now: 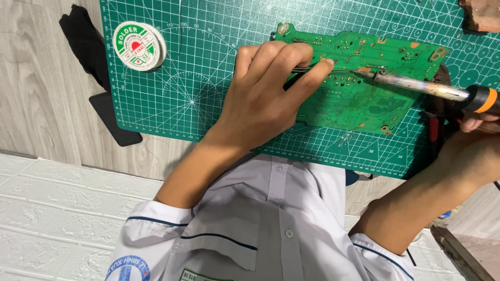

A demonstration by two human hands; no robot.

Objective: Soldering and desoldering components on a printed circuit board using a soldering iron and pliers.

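Soldering under way: left hand (265,99) pinches tweezers (317,69) on circuit board (364,93), right hand (476,138) at three o'clock grips soldering iron (416,85); next needs steady tip contact.

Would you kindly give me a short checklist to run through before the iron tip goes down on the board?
1. Left hand grips the tweezers, tips at the joint: ok.
2. Right hand holds the soldering iron by its handle, clear of the metal barrel: ok.
3. Iron tip meets the tweezers' tips over the circuit board: ok.
4. Board lies flat on the green cutting mat: ok.
5. Solder spool lies on the mat, in neither hand: not ok.
6. Part gripped in the tweezers: cannot tell, too small.
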